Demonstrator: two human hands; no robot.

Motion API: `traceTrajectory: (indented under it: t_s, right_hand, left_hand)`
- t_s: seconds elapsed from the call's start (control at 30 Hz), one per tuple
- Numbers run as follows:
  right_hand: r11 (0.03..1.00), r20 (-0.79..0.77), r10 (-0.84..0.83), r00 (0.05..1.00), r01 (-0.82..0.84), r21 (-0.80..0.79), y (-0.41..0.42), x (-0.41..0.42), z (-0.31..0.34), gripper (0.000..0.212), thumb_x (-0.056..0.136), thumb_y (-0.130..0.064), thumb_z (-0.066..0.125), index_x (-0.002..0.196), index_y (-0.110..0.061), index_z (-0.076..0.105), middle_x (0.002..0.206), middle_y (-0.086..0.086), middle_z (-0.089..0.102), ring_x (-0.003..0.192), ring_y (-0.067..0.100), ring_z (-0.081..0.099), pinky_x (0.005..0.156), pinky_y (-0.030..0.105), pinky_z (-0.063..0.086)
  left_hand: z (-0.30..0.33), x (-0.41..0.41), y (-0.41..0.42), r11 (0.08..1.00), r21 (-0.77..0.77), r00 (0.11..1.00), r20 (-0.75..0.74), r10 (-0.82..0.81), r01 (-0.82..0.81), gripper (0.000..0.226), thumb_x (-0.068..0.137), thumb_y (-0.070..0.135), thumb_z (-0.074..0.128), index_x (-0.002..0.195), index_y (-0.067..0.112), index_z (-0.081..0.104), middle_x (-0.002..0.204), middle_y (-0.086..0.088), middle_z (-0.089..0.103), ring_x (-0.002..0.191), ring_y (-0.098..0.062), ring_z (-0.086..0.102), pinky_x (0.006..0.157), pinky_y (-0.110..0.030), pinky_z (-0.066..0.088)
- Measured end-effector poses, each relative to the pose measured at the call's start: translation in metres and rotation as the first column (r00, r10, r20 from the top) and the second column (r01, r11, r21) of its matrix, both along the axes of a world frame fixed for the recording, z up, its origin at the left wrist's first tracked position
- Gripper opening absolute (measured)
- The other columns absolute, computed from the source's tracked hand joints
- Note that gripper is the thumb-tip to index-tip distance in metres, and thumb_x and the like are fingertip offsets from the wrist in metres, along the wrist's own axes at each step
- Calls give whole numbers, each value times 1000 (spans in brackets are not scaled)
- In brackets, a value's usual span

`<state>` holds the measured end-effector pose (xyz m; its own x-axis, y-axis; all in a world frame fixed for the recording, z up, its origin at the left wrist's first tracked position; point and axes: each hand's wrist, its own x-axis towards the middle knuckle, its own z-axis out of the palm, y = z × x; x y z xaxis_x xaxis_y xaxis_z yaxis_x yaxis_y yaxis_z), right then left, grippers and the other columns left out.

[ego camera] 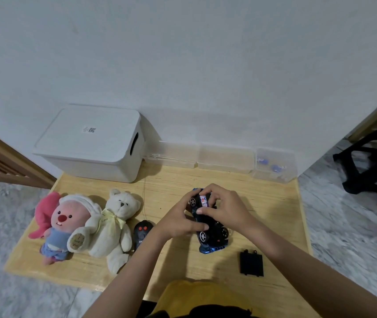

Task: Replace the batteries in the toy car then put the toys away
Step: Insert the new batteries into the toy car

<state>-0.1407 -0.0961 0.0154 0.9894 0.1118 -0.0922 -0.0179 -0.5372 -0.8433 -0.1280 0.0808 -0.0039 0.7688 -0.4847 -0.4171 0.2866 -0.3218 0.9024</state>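
The blue and black toy car (212, 235) lies upside down on the wooden table (274, 210), wheels up. My left hand (180, 220) grips its left side. My right hand (223, 206) presses a white battery (203, 200) with red and blue print into the open compartment near the car's far end. The black battery cover (251, 263) lies on the table to the right of the car. A black remote control (142, 232) with red buttons rests left of my left wrist.
A pink plush (61, 222) and a white teddy bear (115, 226) lie at the table's left. A white lidded storage box (91, 143) stands at the back left, with clear plastic boxes (224, 158) along the wall; the rightmost (274, 166) holds small blue items.
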Motion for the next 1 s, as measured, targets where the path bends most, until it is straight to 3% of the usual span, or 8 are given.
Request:
traceTrajectory:
  t_s: [0.13,0.27,0.37,0.47,0.6,0.67,0.8,1.0]
  right_hand:
    - [1000,15,0,1000,0,5,-3,-2,-3,36,65,-37,82,89,-46,57,66,-5,65,65,9,62,68,36,51]
    - [999,24,-31,999,30,35,-8,-6,-4,33,63,-37,82,86,-42,58,64,-6,64,55,5,54,60,33,46]
    - [997,42,-46,998,43,67,-10,-9,-5,32,65,-37,82,85,-41,58,62,-8,64,53,2,52,57,27,44]
    - [995,78,-47,996,39,94,-9,-10,-3,31,65,-32,83,84,-37,58,62,-10,65,54,0,55,56,14,38]
    - [994,107,-57,993,46,99,-7,-9,2,29,65,-30,82,82,-34,59,64,-9,67,52,-2,56,54,10,36]
    - [995,107,-46,993,36,88,-7,-9,4,28,65,-30,83,83,-34,61,66,-8,68,53,-1,56,56,14,39]
    - [996,57,-9,998,4,92,-9,-8,8,26,66,-29,83,88,-33,68,72,-5,69,68,11,65,71,44,53]
    - [989,77,142,987,-140,-38,-12,-8,17,22,74,-33,78,95,-35,72,81,-9,67,78,7,62,73,43,52]
  left_hand:
    - [-1,-3,-1,999,-36,1000,-11,1,-1,95,71,-7,73,142,39,32,125,-8,48,83,-14,64,69,-29,56]
    - [3,-4,0,998,-49,997,-66,27,-31,95,71,-5,66,142,45,28,119,-15,48,84,-19,60,75,-35,57]
    - [8,-3,0,996,-80,996,-86,23,-30,92,68,1,61,141,45,27,124,-12,45,82,-18,58,74,-34,55]
    - [11,-3,-1,989,-145,995,-104,-2,-13,92,76,-11,58,142,44,25,132,-7,41,81,-15,58,77,-35,54]
    - [13,-5,-5,983,-183,992,-116,-42,21,100,76,-10,71,142,47,22,136,4,43,88,-9,66,82,-36,57]
    - [14,-5,-6,984,-171,992,-111,-62,42,105,73,-8,74,143,48,19,138,10,40,88,-5,66,83,-38,57]
    - [18,-4,-6,987,-146,989,-122,-77,59,111,69,-9,74,142,51,17,136,10,39,88,-13,64,85,-50,53]
    - [25,1,-1,988,-153,978,-202,-47,16,99,62,4,77,131,62,34,133,-16,46,106,-31,61,94,-54,48]
